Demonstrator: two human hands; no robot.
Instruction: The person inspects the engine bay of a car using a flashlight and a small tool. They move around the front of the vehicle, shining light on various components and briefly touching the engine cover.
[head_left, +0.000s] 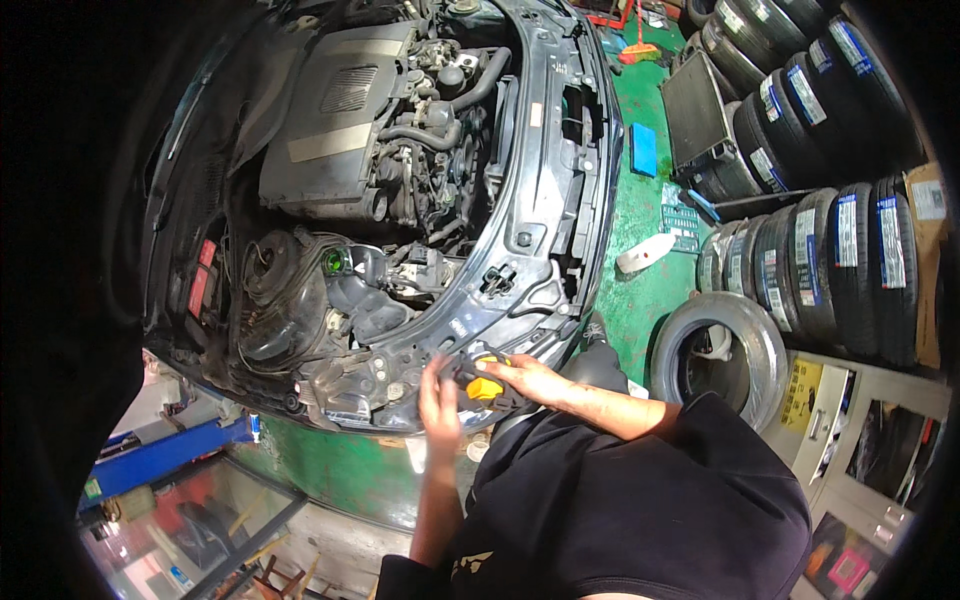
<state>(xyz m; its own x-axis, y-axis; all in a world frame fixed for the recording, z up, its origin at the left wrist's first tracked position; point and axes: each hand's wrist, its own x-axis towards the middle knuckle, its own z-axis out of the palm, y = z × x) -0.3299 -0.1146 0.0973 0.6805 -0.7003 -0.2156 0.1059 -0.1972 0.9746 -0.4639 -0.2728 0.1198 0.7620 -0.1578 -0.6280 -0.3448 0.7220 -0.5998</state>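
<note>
A: Going by size, what do we see past the fingers?

B: The car first, its glossy metal front edge just beyond them. Farther ahead sits the engine cover, broad, dark and matte, with 1 paler band.

A: And rightward?

B: Well right of the fingers, we find ribbed black tyres standing on edge, probably to save room. Nearer, 1 loose tyre shows its round rubber ring.

A: Where's the yellow-and-black tool?

B: In the right hand, above the car's near corner. Those fingers wrap it, thumb along the top, we'd guess to steady it. Its yellow part looks like smooth, blocky plastic.

A: The left hand?

B: Beside the tool's dark end, blurred. We can't tell whether its fingers grasp anything or are loose.
</note>
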